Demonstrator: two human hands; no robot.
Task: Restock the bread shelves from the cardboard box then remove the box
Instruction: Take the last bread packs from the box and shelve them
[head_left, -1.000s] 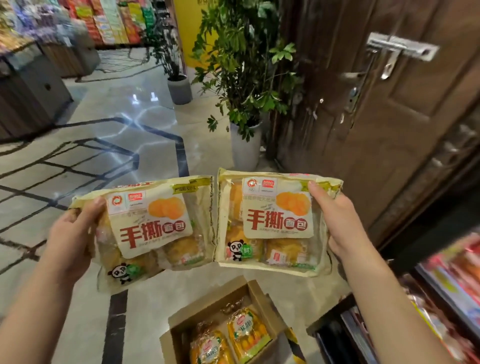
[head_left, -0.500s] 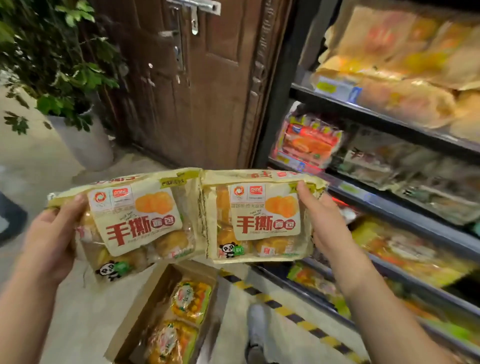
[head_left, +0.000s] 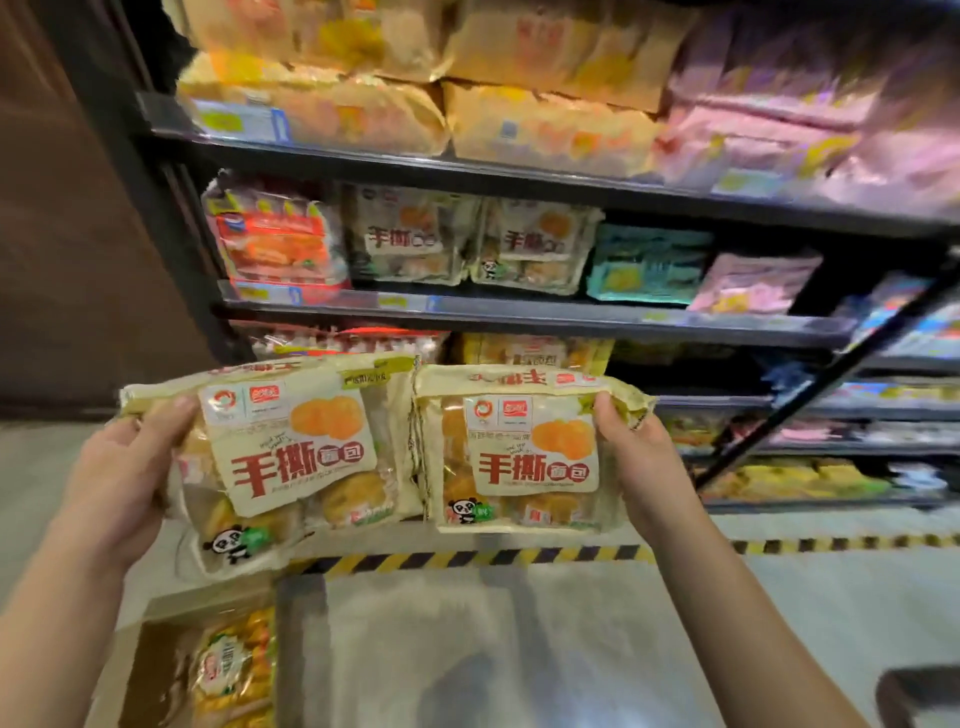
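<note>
Left hand (head_left: 117, 473) clamped on one cream plastic bread pack (head_left: 291, 457), right hand (head_left: 639, 457) gripping a second matching pack (head_left: 524, 457), side by side before dark metal bread shelves (head_left: 519, 317), open brown cardboard box (head_left: 156, 670) below

Single head-worn wide-angle view, looking forward and slightly down from standing height, squarely at a rack of shelves (head_left: 519, 317) close ahead. Nearest to the lens: left hand (head_left: 122, 467) at 9 o'clock and right hand (head_left: 641, 457) at 3 o'clock of frame centre, forearms entering from 7 and 5 o'clock. Upper shelf rows spread from 11 to 2 o'clock, blurred and bowed by the lens toward the edges. Floor with striped tape (head_left: 467, 558) below centre; cardboard box (head_left: 171, 660) cropped at 7 o'clock, almost underfoot. No second view, so no shared part of the scene.
</note>
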